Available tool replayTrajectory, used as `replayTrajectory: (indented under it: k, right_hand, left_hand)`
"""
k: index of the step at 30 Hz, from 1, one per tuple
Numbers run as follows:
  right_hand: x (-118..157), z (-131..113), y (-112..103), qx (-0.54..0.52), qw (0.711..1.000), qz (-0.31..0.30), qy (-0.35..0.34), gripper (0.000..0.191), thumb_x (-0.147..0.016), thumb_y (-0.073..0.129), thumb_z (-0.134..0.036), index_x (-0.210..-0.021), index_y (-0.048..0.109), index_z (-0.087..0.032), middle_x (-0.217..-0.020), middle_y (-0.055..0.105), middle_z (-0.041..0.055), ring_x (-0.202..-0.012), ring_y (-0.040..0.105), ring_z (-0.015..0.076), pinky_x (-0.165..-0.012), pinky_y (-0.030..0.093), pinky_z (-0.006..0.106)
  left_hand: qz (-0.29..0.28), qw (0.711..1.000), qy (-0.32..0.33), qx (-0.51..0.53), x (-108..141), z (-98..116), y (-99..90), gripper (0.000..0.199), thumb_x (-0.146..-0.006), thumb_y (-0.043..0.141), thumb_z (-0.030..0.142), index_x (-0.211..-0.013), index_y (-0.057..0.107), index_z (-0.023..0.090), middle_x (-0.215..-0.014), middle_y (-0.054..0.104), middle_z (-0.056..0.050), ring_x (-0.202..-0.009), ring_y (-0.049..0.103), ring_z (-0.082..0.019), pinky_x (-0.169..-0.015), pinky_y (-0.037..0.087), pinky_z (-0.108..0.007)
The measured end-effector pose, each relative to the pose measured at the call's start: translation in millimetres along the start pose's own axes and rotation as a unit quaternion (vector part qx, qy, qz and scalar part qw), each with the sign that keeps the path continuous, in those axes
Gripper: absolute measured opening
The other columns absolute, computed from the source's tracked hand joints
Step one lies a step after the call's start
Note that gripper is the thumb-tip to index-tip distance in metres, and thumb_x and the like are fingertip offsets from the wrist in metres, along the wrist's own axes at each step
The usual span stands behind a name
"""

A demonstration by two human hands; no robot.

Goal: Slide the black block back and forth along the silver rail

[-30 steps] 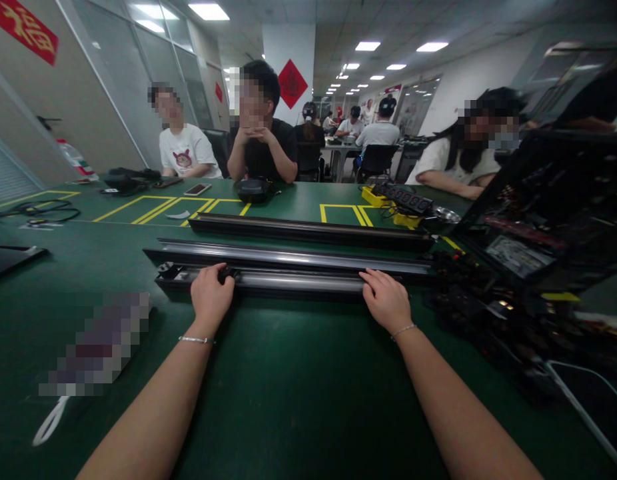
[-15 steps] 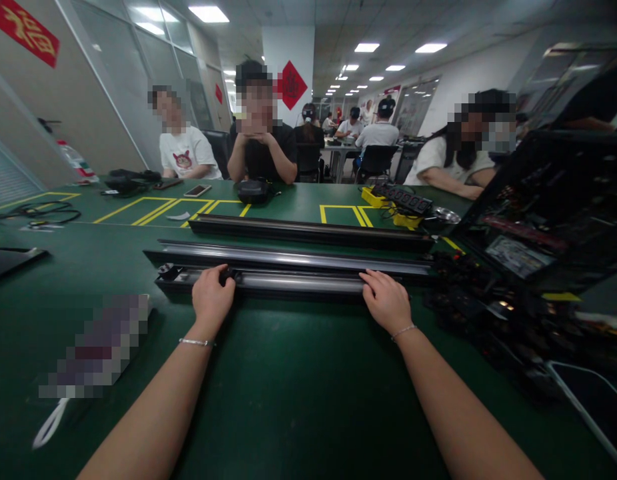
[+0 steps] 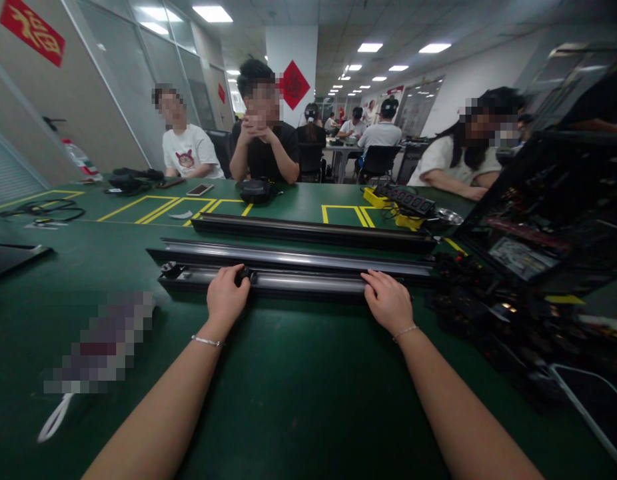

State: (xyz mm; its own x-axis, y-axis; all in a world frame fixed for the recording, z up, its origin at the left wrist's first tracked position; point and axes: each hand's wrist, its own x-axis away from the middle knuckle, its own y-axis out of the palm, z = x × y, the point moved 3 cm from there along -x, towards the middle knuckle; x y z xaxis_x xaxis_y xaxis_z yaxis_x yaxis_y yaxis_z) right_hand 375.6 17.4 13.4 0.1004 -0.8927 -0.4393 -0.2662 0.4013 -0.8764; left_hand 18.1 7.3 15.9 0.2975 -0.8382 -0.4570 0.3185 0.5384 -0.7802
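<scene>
Nearest me on the table lies a long black metal rail (image 3: 308, 285) with a shiny channel along its length. My left hand (image 3: 227, 293) is closed around a small black block (image 3: 246, 275) that sits in this channel. A black end piece (image 3: 172, 269) is at the rail's left end. Toward the right end, my right hand (image 3: 388, 300) grips the rail, its fingers over the top and the thumb on the near side. Just behind lies a second black rail (image 3: 288, 257), and farther back a third rail (image 3: 313, 231). The fingertips of both hands are partly hidden.
On the right stand an open black case (image 3: 528, 220) and a heap of dark parts (image 3: 483, 313), with a phone-like device (image 3: 593, 407) in front. A blurred-out item with a white strap (image 3: 56, 419) lies left. Several people sit across the green table (image 3: 288, 400).
My left hand has slid a short way to the right along the near rail, and the small black block has moved with it. My right hand stays in place on the rail.
</scene>
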Motion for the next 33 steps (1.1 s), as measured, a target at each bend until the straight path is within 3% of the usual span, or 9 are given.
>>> replayTrajectory:
  k: [13, 21, 33]
  right_hand:
    - [-0.2, -0.3, 0.1, 0.003, 1.000, -0.007, 0.005, 0.038, -0.085, 0.038, -0.028, -0.114, 0.061, -0.026, -0.126, 0.057, 0.0022, -0.118, 0.048, 0.0219, -0.094, 0.038, 0.042]
    - [-0.3, -0.3, -1.0, 0.004, 1.000, -0.006, 0.002, 0.038, -0.085, 0.038, -0.028, -0.114, 0.061, -0.026, -0.125, 0.058, 0.0028, -0.117, 0.048, 0.0220, -0.094, 0.039, 0.042]
    - [-0.4, -0.1, -0.3, 0.004, 1.000, -0.003, 0.000, 0.037, -0.085, 0.038, -0.029, -0.114, 0.061, -0.026, -0.125, 0.058, 0.0028, -0.117, 0.048, 0.0220, -0.094, 0.038, 0.041]
  left_hand:
    - [-0.001, 1.000, 0.014, 0.006, 3.3, 3.2, -0.8, 0.039, -0.079, 0.044, 0.029, -0.114, 0.059, 0.020, -0.112, 0.062, -0.006, -0.104, 0.056, -0.021, -0.091, 0.042, -0.032]
    - [-0.042, 0.998, 0.038, 0.020, 13.5, 23.5, 2.4, 0.039, -0.078, 0.047, 0.027, -0.115, 0.057, 0.021, -0.111, 0.064, -0.006, -0.102, 0.058, -0.021, -0.091, 0.044, -0.033]
    - [-0.070, 0.996, 0.045, 0.043, 15.0, 28.9, 1.5, 0.041, -0.077, 0.047, 0.026, -0.117, 0.056, 0.021, -0.112, 0.064, -0.006, -0.102, 0.058, -0.021, -0.093, 0.043, -0.035]
